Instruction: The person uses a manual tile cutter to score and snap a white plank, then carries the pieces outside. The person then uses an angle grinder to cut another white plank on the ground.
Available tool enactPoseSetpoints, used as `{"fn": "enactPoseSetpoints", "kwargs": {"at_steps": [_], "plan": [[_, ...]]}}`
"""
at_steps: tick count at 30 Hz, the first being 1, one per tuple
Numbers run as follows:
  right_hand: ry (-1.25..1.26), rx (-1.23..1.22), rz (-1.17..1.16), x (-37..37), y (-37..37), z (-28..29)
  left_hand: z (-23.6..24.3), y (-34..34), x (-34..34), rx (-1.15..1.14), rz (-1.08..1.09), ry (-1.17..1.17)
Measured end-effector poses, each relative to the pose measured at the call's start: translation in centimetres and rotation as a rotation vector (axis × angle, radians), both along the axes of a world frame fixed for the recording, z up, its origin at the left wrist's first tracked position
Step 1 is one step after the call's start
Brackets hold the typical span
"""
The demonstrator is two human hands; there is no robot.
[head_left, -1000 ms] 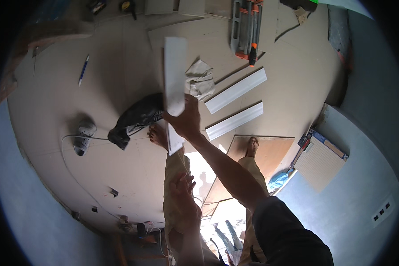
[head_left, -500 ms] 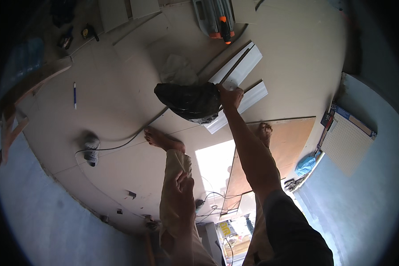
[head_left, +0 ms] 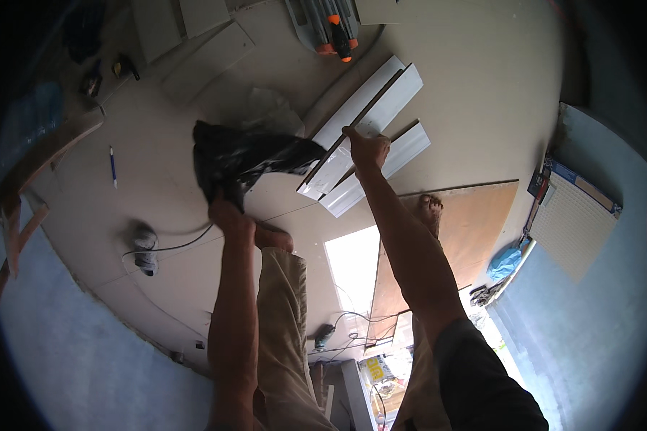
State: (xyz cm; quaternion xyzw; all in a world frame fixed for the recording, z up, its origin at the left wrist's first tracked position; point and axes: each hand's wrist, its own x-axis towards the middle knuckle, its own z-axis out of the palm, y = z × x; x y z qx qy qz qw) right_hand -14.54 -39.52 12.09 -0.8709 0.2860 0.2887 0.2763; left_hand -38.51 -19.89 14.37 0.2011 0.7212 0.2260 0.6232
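Observation:
My left hand [head_left: 226, 213] grips a crumpled black plastic bag [head_left: 239, 151] on the floor, above my left foot. My right hand [head_left: 368, 151] is closed on the edge of a long white strip [head_left: 394, 95], its thumb lying on top. This strip overlaps or lies very close between two other white strips, an upper one [head_left: 370, 80] and a lower one [head_left: 410, 147]. A pale crumpled piece of wrapping [head_left: 269, 108] lies beyond the bag, partly blurred.
A grey-orange tile cutter [head_left: 316, 32] lies ahead, a pen [head_left: 113, 165] and shoe [head_left: 146, 255] leftward. A wooden board [head_left: 467, 237] lies under my right foot. A cable [head_left: 172, 246] crosses the floor; boxes [head_left: 575, 223] lean at the right wall.
My left hand has risen from my leg to grip the bag, which is pulled leftward and flattened. The white strip in my right hand has been lowered among the other strips.

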Motion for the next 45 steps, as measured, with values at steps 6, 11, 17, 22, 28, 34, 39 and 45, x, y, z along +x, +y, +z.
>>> {"fn": "enactPoseSetpoints", "kwargs": {"at_steps": [6, 11, 17, 22, 28, 34, 39, 45], "plan": [[-0.010, -0.289, 0.078, 2.5, 2.1, -2.6, 2.8, 9.1, -12.9, 0.095, -0.156, 0.071], [0.000, -0.415, 0.138, 3.5, 4.0, -4.5, 3.0, 10.2, -18.3, -0.026, -0.591, 0.403], [-0.035, -0.490, 0.154, 3.4, 3.5, -6.1, 4.6, 4.7, -14.4, 0.064, -1.011, 0.650], [-0.009, -0.437, 0.110, 2.7, 3.7, -5.3, 3.9, 1.6, -17.3, 0.162, -1.021, 0.596], [-0.038, -0.508, -0.095, -4.0, -3.8, -2.8, 7.1, -0.6, -17.4, -0.051, -1.058, 0.470], [0.263, -0.455, -0.196, -7.6, -6.9, -4.0, 8.7, -2.6, -17.6, -0.122, -1.203, 0.473], [0.301, -0.391, -0.266, -7.5, -6.0, -3.6, 10.2, -3.5, -16.8, -0.145, -1.329, 0.459], [0.297, -0.248, -0.273, -6.3, -8.4, -0.9, 13.6, -5.3, -12.9, -0.226, -1.331, 0.422]]}}
